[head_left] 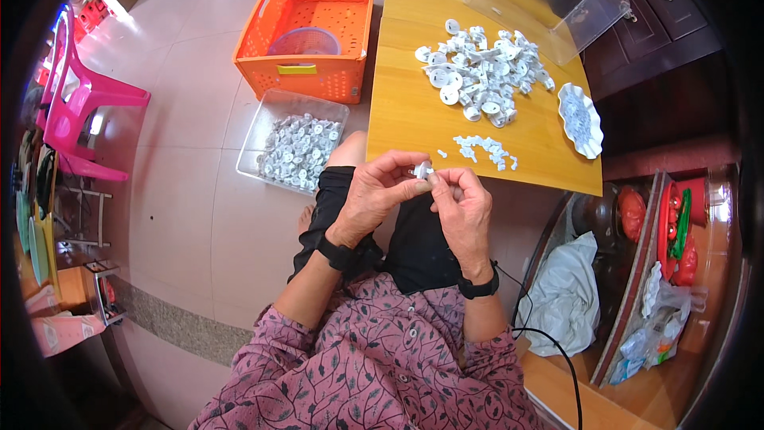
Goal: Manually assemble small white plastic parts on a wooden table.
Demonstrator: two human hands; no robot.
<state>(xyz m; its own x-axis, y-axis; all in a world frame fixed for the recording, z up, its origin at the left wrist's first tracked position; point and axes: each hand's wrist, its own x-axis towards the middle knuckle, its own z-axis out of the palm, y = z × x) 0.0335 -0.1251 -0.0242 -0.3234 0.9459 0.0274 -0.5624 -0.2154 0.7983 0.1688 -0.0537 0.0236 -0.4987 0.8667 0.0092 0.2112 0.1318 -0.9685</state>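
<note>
Above my lap, just off the table's near edge, a small white plastic part [422,170] sits between the fingertips of both hands. My left hand [371,197] is closed, pinching it between thumb and fingers. The thumb and index finger of my right hand [465,212] press together at its right end; whether a separate tiny piece is also between them I cannot tell. On the yellow table [406,139] in front lie scattered tiny white pieces [481,148]. Behind them is a heap of larger white plastic parts [489,72] with round discs.
A clear bin of similar parts [294,151] stands on the floor left of my knee, before an orange crate [306,76]. A scalloped white dish [581,121] of tiny pieces and a clear box [549,0] are on the table. A pink chair [83,103] stands left, shelves right.
</note>
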